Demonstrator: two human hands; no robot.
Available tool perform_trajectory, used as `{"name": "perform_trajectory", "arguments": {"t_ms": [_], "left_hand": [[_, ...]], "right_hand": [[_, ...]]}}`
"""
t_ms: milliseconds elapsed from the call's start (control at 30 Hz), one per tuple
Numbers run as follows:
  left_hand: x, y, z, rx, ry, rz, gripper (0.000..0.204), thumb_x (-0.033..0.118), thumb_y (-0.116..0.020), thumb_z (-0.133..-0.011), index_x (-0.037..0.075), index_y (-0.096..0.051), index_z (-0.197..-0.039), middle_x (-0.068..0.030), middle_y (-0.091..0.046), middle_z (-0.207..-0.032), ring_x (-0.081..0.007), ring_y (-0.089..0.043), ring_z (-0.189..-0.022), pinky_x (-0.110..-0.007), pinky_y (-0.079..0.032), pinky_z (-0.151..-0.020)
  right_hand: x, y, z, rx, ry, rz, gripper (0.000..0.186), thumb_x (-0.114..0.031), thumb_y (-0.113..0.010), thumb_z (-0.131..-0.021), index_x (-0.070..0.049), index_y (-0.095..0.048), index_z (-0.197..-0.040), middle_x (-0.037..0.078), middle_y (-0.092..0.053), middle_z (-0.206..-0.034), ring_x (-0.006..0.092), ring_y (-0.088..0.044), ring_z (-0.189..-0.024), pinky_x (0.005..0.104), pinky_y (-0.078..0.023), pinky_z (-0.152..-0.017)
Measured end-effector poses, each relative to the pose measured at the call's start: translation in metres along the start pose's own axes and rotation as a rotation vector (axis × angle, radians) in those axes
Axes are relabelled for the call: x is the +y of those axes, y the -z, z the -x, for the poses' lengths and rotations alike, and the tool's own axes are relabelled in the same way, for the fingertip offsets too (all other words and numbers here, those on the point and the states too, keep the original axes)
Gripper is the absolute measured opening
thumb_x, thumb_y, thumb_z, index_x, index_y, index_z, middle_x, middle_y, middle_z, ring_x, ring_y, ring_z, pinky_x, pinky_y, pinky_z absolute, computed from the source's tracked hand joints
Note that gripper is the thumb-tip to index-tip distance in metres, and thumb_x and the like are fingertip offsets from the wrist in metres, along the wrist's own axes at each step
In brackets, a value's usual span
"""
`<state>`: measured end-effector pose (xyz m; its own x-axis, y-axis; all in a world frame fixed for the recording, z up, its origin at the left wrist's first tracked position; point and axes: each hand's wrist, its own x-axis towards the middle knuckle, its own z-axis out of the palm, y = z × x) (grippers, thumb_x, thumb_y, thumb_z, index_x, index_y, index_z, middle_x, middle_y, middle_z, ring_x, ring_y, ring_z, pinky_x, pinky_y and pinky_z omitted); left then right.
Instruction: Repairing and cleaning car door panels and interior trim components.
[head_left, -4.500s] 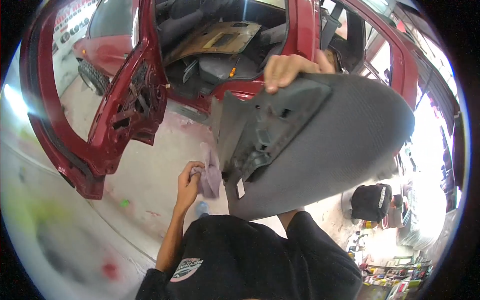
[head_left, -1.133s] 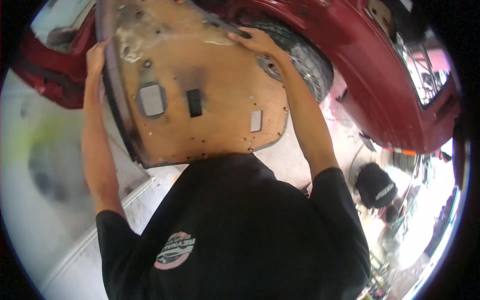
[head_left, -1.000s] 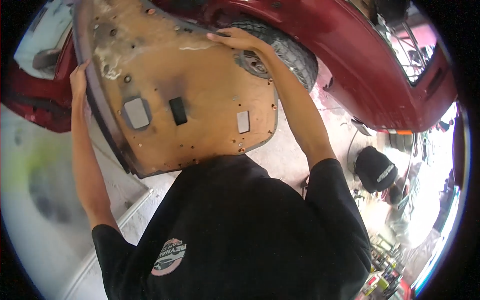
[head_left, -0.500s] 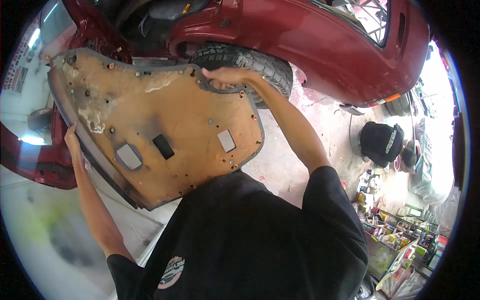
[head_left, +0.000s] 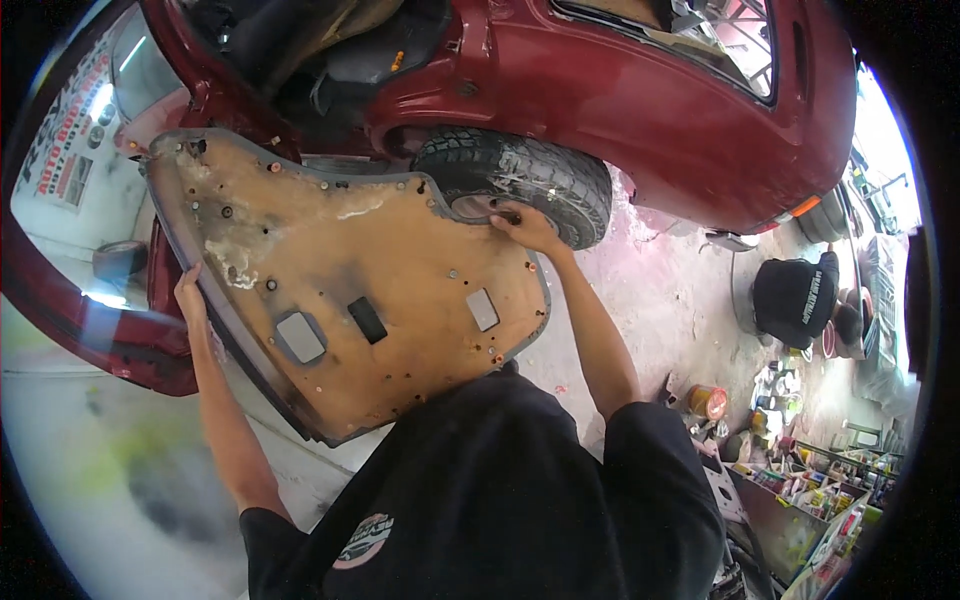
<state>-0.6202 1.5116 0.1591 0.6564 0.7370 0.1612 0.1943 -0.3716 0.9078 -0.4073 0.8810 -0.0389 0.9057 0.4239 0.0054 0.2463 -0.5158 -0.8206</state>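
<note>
I hold a large car door trim panel in front of my chest, its brown fibreboard back facing me, with grey edging, small clips and two rectangular cut-outs. My left hand grips its left edge. My right hand grips its upper right edge, close to the car's rear tyre. The panel tilts down toward the lower left.
A red car stands ahead with its open door at the left and the dark cabin above. A person in black crouches at the right. Paint cans and clutter crowd the lower right. Pale floor lies at the lower left.
The panel has swung down and to the right in my hands, away from the door opening. The view has shifted so that the rear tyre and car side show more.
</note>
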Motion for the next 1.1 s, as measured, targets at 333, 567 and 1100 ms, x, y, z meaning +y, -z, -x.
{"name": "perform_trajectory", "arguments": {"t_ms": [333,567,1100], "left_hand": [[-0.01,-0.002,0.001,0.064,-0.015,0.047,0.029,0.024,-0.066,-0.092,-0.004,-0.072,-0.097,-0.0019,-0.067,-0.086,-0.0139,-0.058,-0.076,-0.028,-0.045,-0.074],[0.004,-0.006,0.016,0.099,-0.084,0.019,0.032,0.026,-0.067,-0.092,-0.005,-0.072,-0.097,-0.0012,-0.067,-0.085,-0.0119,-0.058,-0.076,-0.028,-0.044,-0.072],[-0.035,0.008,-0.012,0.137,0.158,0.134,0.037,0.027,-0.068,-0.089,-0.005,-0.074,-0.105,-0.0082,-0.07,-0.097,-0.0213,-0.063,-0.089,-0.033,-0.049,-0.085]], "right_hand": [[-0.004,-0.028,0.026,0.456,0.072,-0.143,0.041,-0.033,-0.069,-0.097,-0.004,-0.067,-0.126,0.026,-0.071,-0.117,0.0427,-0.068,-0.113,0.0425,-0.051,-0.096],[-0.009,-0.029,0.023,0.481,0.044,-0.146,0.04,-0.032,-0.068,-0.098,0.0,-0.07,-0.122,0.026,-0.072,-0.116,0.0399,-0.068,-0.115,0.0416,-0.051,-0.099],[0.054,-0.004,0.031,0.089,-0.343,-0.908,0.074,-0.054,-0.053,-0.103,0.007,-0.05,-0.146,0.018,-0.05,-0.153,0.0311,-0.042,-0.145,0.0395,-0.028,-0.12]]}}
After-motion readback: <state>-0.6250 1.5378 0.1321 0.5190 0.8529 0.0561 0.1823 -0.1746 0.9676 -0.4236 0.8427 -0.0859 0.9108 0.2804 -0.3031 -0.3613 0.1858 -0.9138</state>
